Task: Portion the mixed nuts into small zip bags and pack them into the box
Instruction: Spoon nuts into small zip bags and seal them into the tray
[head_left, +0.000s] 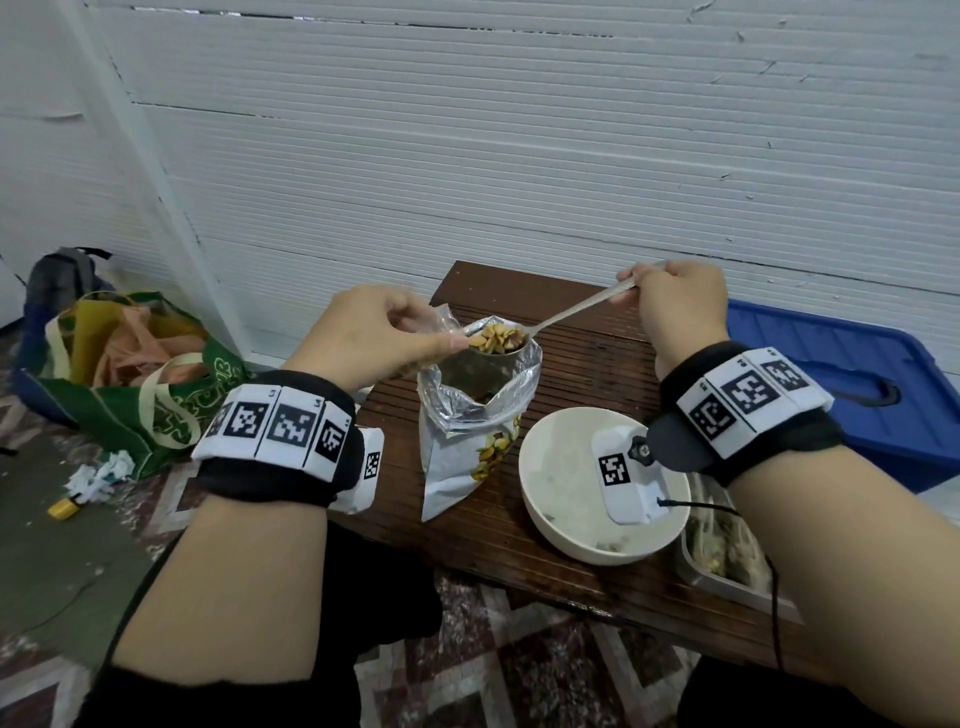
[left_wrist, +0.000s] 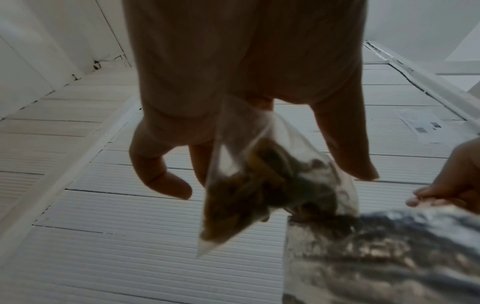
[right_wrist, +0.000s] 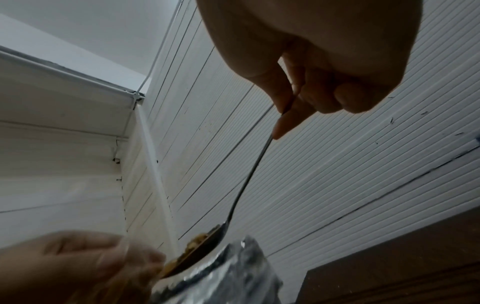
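Note:
A foil-lined nut pouch (head_left: 470, 415) stands open on the small wooden table (head_left: 597, 364). My left hand (head_left: 384, 332) pinches a small clear zip bag (head_left: 447, 319) by its top, just above the pouch mouth; in the left wrist view the zip bag (left_wrist: 262, 181) hangs partly filled with nuts over the pouch (left_wrist: 384, 257). My right hand (head_left: 675, 306) grips the handle of a metal spoon (head_left: 576, 306). The spoon's bowl, heaped with mixed nuts (head_left: 496, 336), sits at the zip bag's opening. In the right wrist view the spoon (right_wrist: 249, 176) slants down to my left hand (right_wrist: 78, 267).
A white bowl (head_left: 550, 499) stands right of the pouch with a few nuts at its bottom. A clear container (head_left: 727, 561) sits at the table's right edge. A blue plastic lid (head_left: 841, 374) lies further right. A green bag (head_left: 145, 384) is on the floor, left.

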